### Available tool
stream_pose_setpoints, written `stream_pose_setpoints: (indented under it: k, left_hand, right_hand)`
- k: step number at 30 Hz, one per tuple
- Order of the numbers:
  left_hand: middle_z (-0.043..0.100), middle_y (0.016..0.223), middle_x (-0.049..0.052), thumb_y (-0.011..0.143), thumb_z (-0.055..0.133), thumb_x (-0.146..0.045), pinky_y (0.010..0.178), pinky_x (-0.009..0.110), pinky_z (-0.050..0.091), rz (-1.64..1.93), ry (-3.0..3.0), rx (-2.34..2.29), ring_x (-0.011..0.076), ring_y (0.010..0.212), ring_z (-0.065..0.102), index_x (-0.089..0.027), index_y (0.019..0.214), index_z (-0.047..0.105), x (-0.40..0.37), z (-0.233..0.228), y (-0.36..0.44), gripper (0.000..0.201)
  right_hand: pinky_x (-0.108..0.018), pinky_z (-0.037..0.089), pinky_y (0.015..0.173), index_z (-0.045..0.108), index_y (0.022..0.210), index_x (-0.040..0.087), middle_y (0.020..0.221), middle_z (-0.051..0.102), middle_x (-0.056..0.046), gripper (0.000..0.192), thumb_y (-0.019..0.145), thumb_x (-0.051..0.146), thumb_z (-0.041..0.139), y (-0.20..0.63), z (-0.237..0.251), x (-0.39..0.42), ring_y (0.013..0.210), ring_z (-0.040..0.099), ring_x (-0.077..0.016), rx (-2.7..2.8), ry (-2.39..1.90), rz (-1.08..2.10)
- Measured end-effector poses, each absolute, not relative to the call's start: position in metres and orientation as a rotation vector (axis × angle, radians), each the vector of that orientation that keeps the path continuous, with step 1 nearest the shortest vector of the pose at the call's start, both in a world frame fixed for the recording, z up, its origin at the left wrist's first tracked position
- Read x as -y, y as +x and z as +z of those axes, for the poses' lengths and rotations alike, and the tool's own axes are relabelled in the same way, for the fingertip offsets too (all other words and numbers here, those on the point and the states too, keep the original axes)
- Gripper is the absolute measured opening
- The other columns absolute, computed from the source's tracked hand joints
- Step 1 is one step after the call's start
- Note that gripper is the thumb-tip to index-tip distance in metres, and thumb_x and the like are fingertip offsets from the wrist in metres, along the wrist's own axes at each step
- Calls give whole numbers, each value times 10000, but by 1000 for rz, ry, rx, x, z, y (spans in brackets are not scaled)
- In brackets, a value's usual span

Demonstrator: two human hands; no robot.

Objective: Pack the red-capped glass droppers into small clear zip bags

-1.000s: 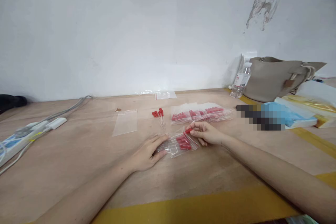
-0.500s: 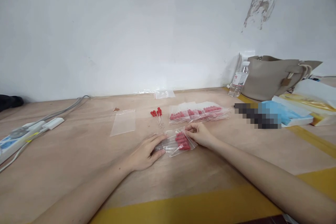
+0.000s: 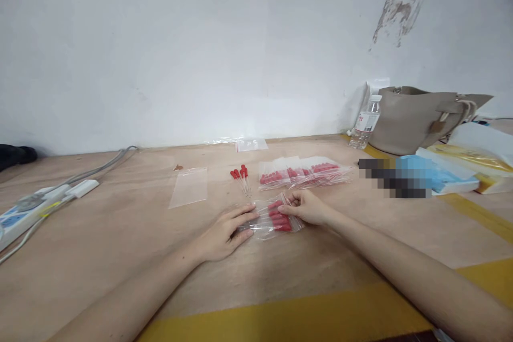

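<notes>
A clear zip-lock bag (image 3: 262,228) lies flat on the table, holding several droppers with red rubber bulbs (image 3: 281,222) at its right end. My left hand (image 3: 227,232) rests on the bag's left end, fingers stretched out and apart. At the right end, near the bulbs, my right hand (image 3: 305,207) pinches the bag's edge between thumb and fingers. Just beyond the bag, loose red-bulbed droppers (image 3: 240,173) lie in a small bunch. Filled bags of droppers (image 3: 304,172) overlap in a row behind my right hand. A flat clear bag (image 3: 189,188) lies to the left.
A power strip (image 3: 32,211) with cables is at the left. More clear bags (image 3: 251,144) lie against the wall. At the right stand a water bottle (image 3: 364,123) and a grey handbag (image 3: 412,120), with a blue-and-white packet (image 3: 452,173) nearby. Yellow tape (image 3: 280,312) crosses the table's front.
My right thumb and fingers have shifted slightly down along the bag's right end, over the bulbs. My left hand stays almost where it was.
</notes>
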State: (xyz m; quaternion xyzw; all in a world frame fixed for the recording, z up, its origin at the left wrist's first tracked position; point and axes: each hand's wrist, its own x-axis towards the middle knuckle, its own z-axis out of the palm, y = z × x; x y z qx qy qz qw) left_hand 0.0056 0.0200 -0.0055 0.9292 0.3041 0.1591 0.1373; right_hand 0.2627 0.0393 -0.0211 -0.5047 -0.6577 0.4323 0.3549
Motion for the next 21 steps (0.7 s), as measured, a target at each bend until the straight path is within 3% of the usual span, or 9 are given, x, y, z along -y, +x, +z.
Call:
stream_pose_setpoints:
  k: [4, 9, 15, 21]
  left_hand:
    - [313, 1376, 51, 877, 429, -307, 1024, 422, 298, 537, 2699, -916, 231, 1269, 273, -248, 1281, 385, -18, -4, 5, 411]
    - [337, 1349, 56, 888, 399, -348, 1026, 432, 281, 679, 2703, -1118, 236, 1289, 212, -242, 1252, 405, -20, -8, 3, 379]
    - [378, 1294, 87, 859, 402, -427, 1025, 439, 244, 933, 2674, -1624, 252, 1270, 230, -207, 1158, 479, -51, -15, -20, 379]
    - [326, 1337, 136, 852, 372, -462, 1012, 483, 196, 641, 2325, -2268, 318, 1282, 174, -180, 1213, 451, -79, 1, -60, 465]
  right_hand:
    - [-194, 330, 458, 475, 608, 159, 518, 481, 56, 344, 614, 450, 656, 263, -17, -36, 465, 423, -63, 1659, -1246, 1268]
    - [-223, 428, 549, 517, 730, 172, 664, 581, 24, 252, 662, 371, 655, 277, 6, -24, 572, 539, -90, 1415, -948, 1597]
    - [-207, 461, 516, 457, 644, 188, 618, 573, 35, 218, 657, 268, 659, 307, 40, -39, 538, 557, -89, 1024, -920, 1213]
    - [-235, 509, 600, 359, 684, 209, 718, 571, 23, 191, 725, 199, 546, 295, 41, -88, 665, 609, -105, 854, -979, 943]
